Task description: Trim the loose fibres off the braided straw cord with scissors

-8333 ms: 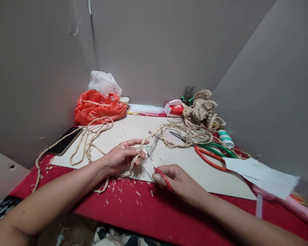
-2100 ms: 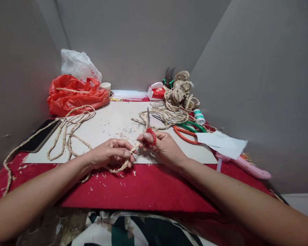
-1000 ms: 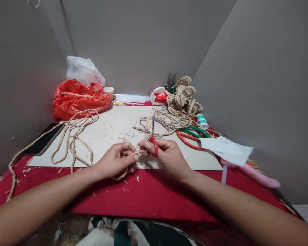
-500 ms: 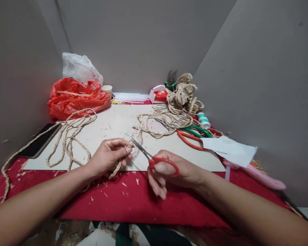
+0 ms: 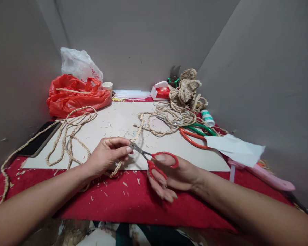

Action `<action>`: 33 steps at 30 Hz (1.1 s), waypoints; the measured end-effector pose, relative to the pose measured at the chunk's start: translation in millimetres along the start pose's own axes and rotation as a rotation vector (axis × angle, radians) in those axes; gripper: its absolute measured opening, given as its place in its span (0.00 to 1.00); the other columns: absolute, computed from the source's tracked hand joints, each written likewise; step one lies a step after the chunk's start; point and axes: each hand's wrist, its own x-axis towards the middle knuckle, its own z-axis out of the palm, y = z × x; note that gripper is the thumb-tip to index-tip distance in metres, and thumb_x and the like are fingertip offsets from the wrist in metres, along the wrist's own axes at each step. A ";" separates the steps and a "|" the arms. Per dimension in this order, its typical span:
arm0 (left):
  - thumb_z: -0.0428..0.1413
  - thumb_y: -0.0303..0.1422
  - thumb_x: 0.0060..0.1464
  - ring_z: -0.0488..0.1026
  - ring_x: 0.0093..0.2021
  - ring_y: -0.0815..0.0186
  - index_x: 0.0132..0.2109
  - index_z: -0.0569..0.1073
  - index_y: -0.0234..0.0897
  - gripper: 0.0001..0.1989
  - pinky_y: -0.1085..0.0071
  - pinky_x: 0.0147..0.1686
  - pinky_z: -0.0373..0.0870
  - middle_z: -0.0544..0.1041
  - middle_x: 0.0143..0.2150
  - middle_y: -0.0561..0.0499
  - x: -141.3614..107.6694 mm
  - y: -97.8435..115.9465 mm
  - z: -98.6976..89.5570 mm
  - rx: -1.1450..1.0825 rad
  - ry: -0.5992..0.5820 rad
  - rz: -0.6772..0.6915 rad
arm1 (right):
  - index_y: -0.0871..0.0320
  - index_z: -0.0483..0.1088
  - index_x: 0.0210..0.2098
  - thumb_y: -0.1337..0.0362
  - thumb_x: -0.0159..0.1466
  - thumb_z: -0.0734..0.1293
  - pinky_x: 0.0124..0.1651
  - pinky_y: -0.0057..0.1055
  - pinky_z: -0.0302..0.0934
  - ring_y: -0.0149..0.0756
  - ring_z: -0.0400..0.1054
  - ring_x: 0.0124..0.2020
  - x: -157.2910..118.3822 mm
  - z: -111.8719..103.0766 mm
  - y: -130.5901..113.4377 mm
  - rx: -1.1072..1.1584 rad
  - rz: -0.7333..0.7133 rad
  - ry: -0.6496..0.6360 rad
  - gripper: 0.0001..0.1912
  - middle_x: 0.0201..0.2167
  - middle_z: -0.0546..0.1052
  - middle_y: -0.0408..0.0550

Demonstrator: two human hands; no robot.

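Note:
My left hand pinches a braided straw rope between thumb and fingers, over the near edge of the white board. One length of the rope leads up and right from the fingertips; another hangs below the hand. My right hand has its thumb and fingers in the handles of small red-handled scissors. The handles are spread, and the blades reach the rope at my left fingertips. Whether the blade tips are around the rope or beside it, I cannot tell.
Loops of rope lie left by a dark phone. Behind are a red plastic bag and a paper cup. Rope coils, green- and orange-handled shears, a white paper sheet and a pink tool sit right.
The scissors have moved slightly left, their blades now at my left fingertips, and the handles have spread wider. My left hand keeps its pinch on the rope. The view has shifted slightly.

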 end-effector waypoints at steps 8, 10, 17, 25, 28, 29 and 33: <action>0.69 0.31 0.38 0.67 0.19 0.76 0.31 0.78 0.35 0.11 0.79 0.21 0.61 0.77 0.23 0.55 1.2 -1.8 -1.8 -0.030 0.029 -0.014 | 0.62 0.66 0.17 0.51 0.61 0.63 0.12 0.21 0.56 0.30 0.67 0.11 3.3 -2.2 4.5 0.051 -0.045 0.051 0.23 0.17 0.76 0.50; 0.69 0.32 0.38 0.67 0.19 0.76 0.31 0.78 0.36 0.10 0.79 0.21 0.60 0.77 0.23 0.55 2.0 -2.2 -2.4 -0.041 0.020 -0.010 | 0.61 0.64 0.16 0.52 0.61 0.63 0.12 0.20 0.54 0.29 0.65 0.10 4.5 -1.4 5.4 0.044 -0.067 0.075 0.24 0.15 0.74 0.49; 0.69 0.32 0.38 0.66 0.19 0.76 0.31 0.78 0.35 0.11 0.78 0.21 0.60 0.75 0.23 0.55 3.8 -4.4 -4.5 -0.029 0.021 -0.011 | 0.58 0.56 0.14 0.55 0.62 0.62 0.12 0.21 0.47 0.25 0.53 0.07 8.3 0.4 8.0 0.049 -0.151 0.107 0.24 0.08 0.67 0.42; 0.69 0.34 0.38 0.64 0.19 0.76 0.31 0.77 0.33 0.12 0.79 0.21 0.57 0.74 0.21 0.55 2.4 -1.5 -3.2 -0.017 0.016 -0.017 | 0.58 0.55 0.14 0.57 0.62 0.63 0.13 0.21 0.43 0.22 0.45 0.08 7.8 4.0 8.0 0.059 -0.187 0.113 0.24 0.08 0.61 0.38; 0.69 0.34 0.37 0.63 0.18 0.76 0.29 0.76 0.33 0.12 0.79 0.20 0.56 0.73 0.21 0.55 1.2 -0.7 -2.3 -0.007 0.018 -0.010 | 0.59 0.59 0.16 0.54 0.62 0.62 0.13 0.21 0.47 0.24 0.50 0.10 8.2 5.3 10.4 0.052 -0.157 0.100 0.23 0.11 0.64 0.40; 0.69 0.34 0.37 0.63 0.18 0.76 0.29 0.76 0.33 0.12 0.78 0.20 0.55 0.73 0.20 0.55 0.9 -0.8 -2.0 -0.007 0.014 -0.010 | 0.59 0.61 0.17 0.53 0.62 0.62 0.13 0.21 0.47 0.24 0.52 0.10 8.3 5.8 10.9 0.056 -0.138 0.095 0.22 0.12 0.65 0.41; 0.68 0.34 0.38 0.63 0.18 0.76 0.29 0.77 0.34 0.11 0.78 0.20 0.55 0.73 0.20 0.56 0.7 -2.2 -1.8 -0.010 0.001 -0.010 | 0.60 0.63 0.18 0.52 0.63 0.60 0.13 0.20 0.47 0.25 0.52 0.12 8.5 7.5 11.2 0.103 -0.109 0.079 0.22 0.13 0.65 0.42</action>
